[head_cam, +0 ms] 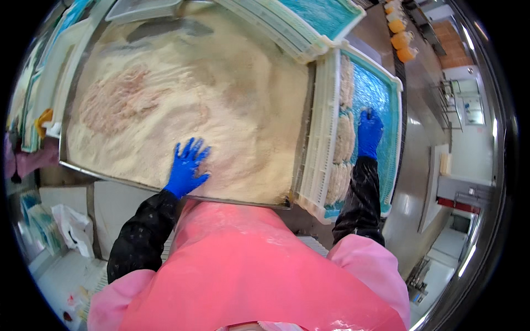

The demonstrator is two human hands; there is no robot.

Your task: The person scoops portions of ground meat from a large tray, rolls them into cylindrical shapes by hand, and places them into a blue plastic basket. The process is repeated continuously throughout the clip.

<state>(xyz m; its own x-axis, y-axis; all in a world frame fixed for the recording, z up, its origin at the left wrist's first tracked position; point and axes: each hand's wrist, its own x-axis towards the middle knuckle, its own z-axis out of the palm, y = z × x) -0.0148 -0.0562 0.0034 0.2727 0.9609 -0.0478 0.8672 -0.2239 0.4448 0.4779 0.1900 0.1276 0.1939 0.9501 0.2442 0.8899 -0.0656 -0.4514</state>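
My left hand (187, 169), in a blue glove, rests palm down with fingers spread at the near edge of a bed of pale breading crumbs (248, 142). A mound of pinkish raw meat (118, 101), partly dusted with crumbs, lies in the far left of the steel-rimmed tray (309, 111). My right hand (369, 132), also blue-gloved, is over a white plastic crate (318, 128) lined with blue plastic film (374, 85). Its fingers look curled; whether they hold anything is hidden. Left of it, crumb-coated pieces (343, 138) form a row along the crate's inner side.
Another film-lined crate (285, 31) adjoins at the top right. A clear plastic bin (143, 9) sits at the tray's far edge. White tubs (58, 82) line the left side, near another person's pink sleeve (37, 157). Orange jugs (401, 40) stand at the upper right.
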